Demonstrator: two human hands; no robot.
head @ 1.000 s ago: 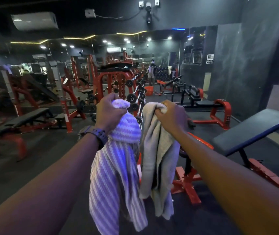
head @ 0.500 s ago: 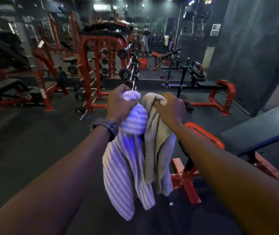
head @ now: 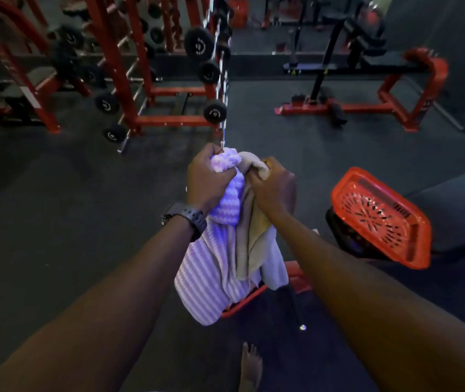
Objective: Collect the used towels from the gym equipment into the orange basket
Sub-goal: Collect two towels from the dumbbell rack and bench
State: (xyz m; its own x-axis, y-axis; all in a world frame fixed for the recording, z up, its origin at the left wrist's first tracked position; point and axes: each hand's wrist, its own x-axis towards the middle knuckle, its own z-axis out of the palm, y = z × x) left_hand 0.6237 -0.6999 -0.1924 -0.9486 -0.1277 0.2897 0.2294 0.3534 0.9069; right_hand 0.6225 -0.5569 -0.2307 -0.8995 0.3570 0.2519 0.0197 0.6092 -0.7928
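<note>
Gripping two towels, one per hands: striped towel (head: 211,267), beige towel (head: 249,244).

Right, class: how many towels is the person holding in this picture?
2. A white-striped towel hangs from the left hand; a beige towel hangs from the right hand. Folds might hide another.

dark rubber floor (head: 55,193), red weight racks (head: 129,80), dim light
</note>
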